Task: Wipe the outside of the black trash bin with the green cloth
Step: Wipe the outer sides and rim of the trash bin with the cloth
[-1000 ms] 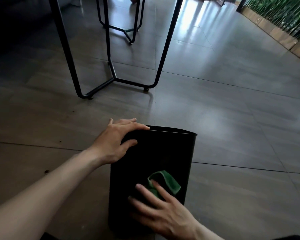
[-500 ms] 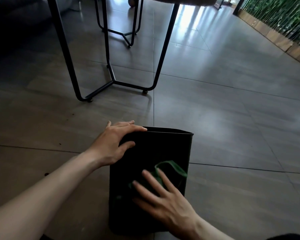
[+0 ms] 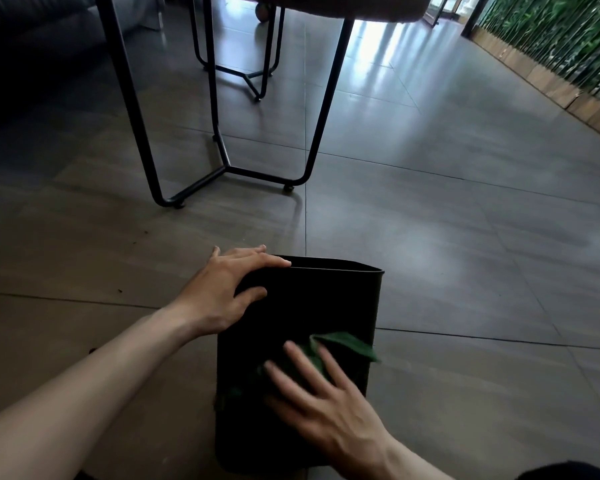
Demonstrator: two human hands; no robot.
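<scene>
While the bin stands upright, hands press cloth.

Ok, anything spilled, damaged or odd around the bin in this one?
Nothing serious. The black trash bin stands upright, the left hand holds its rim, and the right hand presses the green cloth flat against its side. Only a few dark specks lie on the floor tiles to the left.

Bare forearms — no sleeves visible.

Open tiled floor right of bin — table legs block passage ahead-left.
</scene>
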